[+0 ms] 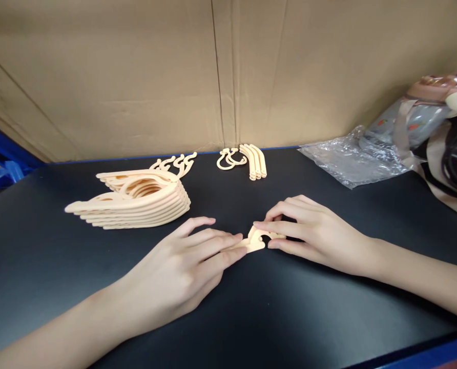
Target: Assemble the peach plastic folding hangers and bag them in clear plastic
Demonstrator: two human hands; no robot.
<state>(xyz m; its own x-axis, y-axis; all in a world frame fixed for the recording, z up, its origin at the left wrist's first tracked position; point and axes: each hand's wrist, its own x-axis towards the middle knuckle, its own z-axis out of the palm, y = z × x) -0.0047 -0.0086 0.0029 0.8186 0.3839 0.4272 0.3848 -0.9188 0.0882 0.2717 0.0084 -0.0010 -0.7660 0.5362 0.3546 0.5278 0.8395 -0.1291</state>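
Observation:
Low over the black table, both hands are on a cream plastic piece of a folding clothes hanger (256, 242). My left hand (186, 261) covers the piece's left end, its fingertips pressed on it and the index finger stretched out. From the right, my right hand (313, 230) pinches the curved upper part between bent fingers and thumb. The ends of the piece are hidden under the fingers, so I cannot tell whether it is one part or two joined. Left of the hands lies a neat stack of folded cream hangers (147, 210), with hooks (178, 164) pointing to the back.
Near the back edge lie loose cream hooks (231, 160) beside a few hanger arms (254, 161). A clear plastic bag (344, 159) and a strapped water bottle (409, 118) rest at the back right. Cardboard (136, 77) walls off the rear of the black table (232, 323).

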